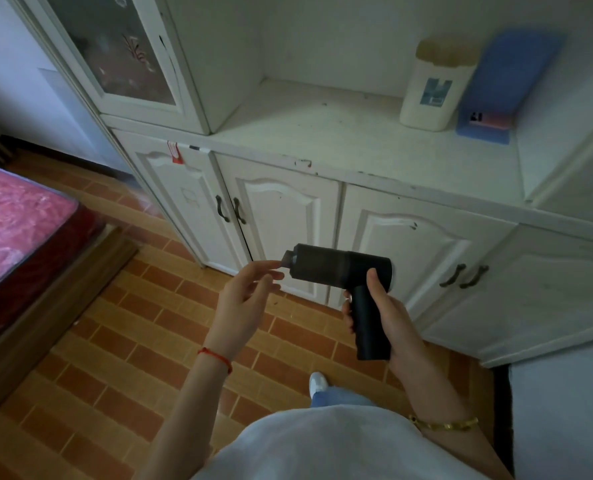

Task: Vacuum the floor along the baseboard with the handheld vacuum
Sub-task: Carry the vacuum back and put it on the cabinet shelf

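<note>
A black pistol-shaped handheld vacuum (pixel 336 270) is held in the air in front of the white cabinet, its short nozzle pointing left. My right hand (pixel 383 311) grips its handle, thumb lying up on the body. My left hand (pixel 245 299) is beside the nozzle with relaxed fingers, and its fingertips reach the nozzle's tip. Below lies the brick-patterned tile floor (pixel 132 341), which meets the cabinet's base (pixel 219 268) under the doors.
The white cabinet (pixel 322 216) has several lower doors with dark handles and a countertop carrying a cream container (pixel 433 84) and a blue box (pixel 499 88). A bed with a pink mattress (pixel 14 220) stands at left. My foot (pixel 317 382) is on the tiles.
</note>
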Demonstrator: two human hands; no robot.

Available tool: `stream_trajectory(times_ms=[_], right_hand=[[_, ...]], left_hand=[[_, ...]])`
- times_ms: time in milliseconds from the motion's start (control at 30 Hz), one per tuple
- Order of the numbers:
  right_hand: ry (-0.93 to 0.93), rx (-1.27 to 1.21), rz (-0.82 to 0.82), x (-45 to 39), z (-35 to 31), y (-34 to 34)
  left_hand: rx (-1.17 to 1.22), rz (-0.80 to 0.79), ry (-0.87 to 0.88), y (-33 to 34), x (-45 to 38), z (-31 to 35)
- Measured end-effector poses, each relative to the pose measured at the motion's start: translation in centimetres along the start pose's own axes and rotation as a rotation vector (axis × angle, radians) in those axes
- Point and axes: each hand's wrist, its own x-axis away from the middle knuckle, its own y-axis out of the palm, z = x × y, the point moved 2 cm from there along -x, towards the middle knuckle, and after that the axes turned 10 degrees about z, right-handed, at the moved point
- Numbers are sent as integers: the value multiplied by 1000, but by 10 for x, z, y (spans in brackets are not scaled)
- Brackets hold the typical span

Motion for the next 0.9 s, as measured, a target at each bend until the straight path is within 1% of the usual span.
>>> stream_trajectory(times_ms=[200, 400, 533, 667, 900], right_hand=[[-23, 47, -35, -61, -56, 31], [-24, 32, -55, -110, -90, 69], [-13, 32, -52, -141, -108, 94], [-26, -16, 18, -174, -120, 125], [-41, -135, 115, -212, -134, 206]], left_hand=[[2, 35, 1, 5, -74, 13], [17, 47, 17, 2, -138, 16], [23, 8, 37, -2, -188, 14], [16, -56, 69, -10, -250, 13], [-38, -187, 152, -53, -350, 17]])
